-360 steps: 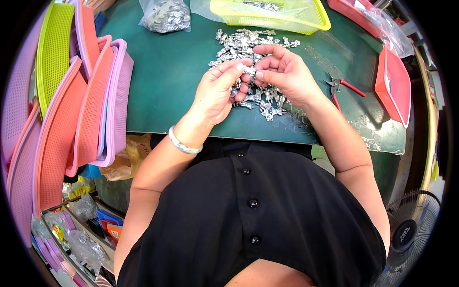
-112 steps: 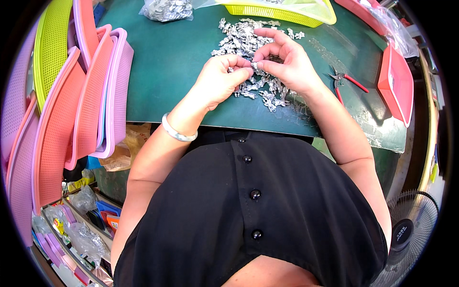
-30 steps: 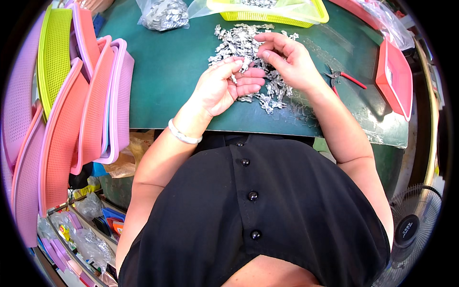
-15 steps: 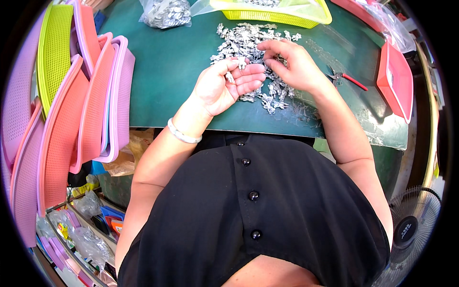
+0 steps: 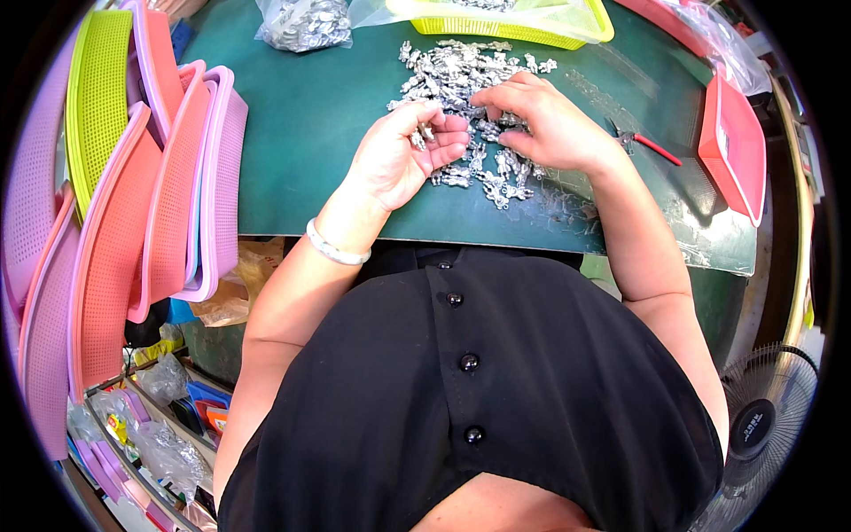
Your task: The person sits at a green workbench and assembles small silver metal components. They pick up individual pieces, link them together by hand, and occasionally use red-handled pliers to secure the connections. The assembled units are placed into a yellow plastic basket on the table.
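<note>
My left hand (image 5: 387, 160) is turned palm up with its fingers curled around a few small silver metal figures (image 5: 419, 138). They look like little charms with limbs, but the fingers hide part of them. To its right, my right hand (image 5: 560, 129) reaches over a loose pile of the same silver figures (image 5: 450, 69). Its thumb and fingers are apart, and I see nothing between them. The pile spreads on the green tabletop (image 5: 301, 151) beyond and beneath both hands, with several figures lying nearer to me.
Red-handled cutters (image 5: 656, 149) lie right of the pile, with a pink basket (image 5: 737, 151) beyond. A yellow-green basket (image 5: 505, 32) and a clear bag of metal pieces (image 5: 306, 22) stand at the back. Stacked plastic baskets (image 5: 226, 177) crowd the left; a fan (image 5: 753, 426) stands lower right.
My left hand has shifted slightly left and its fingers have curled more around the figures. My right hand has lowered a little over the pile, its thumb and fingers still apart.
</note>
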The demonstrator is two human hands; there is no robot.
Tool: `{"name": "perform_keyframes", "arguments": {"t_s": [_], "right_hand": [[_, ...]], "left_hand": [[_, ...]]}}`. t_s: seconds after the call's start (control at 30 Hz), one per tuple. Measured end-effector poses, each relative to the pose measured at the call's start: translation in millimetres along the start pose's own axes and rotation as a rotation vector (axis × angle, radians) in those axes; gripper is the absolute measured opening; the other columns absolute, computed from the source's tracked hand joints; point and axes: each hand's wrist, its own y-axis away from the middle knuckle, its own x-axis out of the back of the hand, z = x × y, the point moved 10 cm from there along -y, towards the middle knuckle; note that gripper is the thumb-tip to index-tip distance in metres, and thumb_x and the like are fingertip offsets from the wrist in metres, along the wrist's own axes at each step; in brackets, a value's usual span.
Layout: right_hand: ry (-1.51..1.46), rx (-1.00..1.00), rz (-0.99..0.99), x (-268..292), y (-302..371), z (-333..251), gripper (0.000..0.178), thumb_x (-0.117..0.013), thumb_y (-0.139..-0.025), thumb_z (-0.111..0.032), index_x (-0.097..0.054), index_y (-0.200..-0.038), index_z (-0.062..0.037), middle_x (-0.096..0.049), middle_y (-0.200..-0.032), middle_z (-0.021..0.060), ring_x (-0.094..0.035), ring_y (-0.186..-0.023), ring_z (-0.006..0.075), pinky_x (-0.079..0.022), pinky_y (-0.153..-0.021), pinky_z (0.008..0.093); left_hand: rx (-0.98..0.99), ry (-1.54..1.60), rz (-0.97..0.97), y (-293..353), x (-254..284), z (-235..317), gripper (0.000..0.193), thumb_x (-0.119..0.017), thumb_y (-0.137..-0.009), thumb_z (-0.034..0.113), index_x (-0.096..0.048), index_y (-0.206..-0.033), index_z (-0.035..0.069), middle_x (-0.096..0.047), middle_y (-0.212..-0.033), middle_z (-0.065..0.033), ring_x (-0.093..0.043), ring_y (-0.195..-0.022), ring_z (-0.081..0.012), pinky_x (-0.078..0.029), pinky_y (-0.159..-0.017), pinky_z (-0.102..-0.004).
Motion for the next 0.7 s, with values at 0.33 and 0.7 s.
{"name": "perform_keyframes", "arguments": {"t_s": [0.33,0.7], "right_hand": [[0.072,-0.018,0.131,3,-1,-5,0.035,-0.061,-0.068,-0.004,-0.058,-0.103,-0.0061,-0.061,-0.076,0.0063,-0.053,-0.079,0.0265,-0.042,-0.076,0.0367],[-0.984,-0.35,0.228,-13,4,33,0.038,-0.059,-0.077,-0.001,-0.05,-0.113,0.0027,-0.062,-0.079,0.0012,-0.055,-0.076,0.0054,-0.043,-0.071,0.0206]], "left_hand": [[-0.019,-0.265,0.179,6,1,3,0.007,-0.054,-0.085,0.011,-0.055,-0.086,0.004,-0.053,-0.072,-0.0029,-0.048,-0.059,-0.0102,-0.04,-0.051,-0.0212],[-0.066,-0.295,0.169,9,-10,5,0.013,-0.057,-0.083,0.004,-0.055,-0.096,0.002,-0.055,-0.073,-0.0024,-0.05,-0.059,-0.0092,-0.04,-0.05,-0.0201]]}}
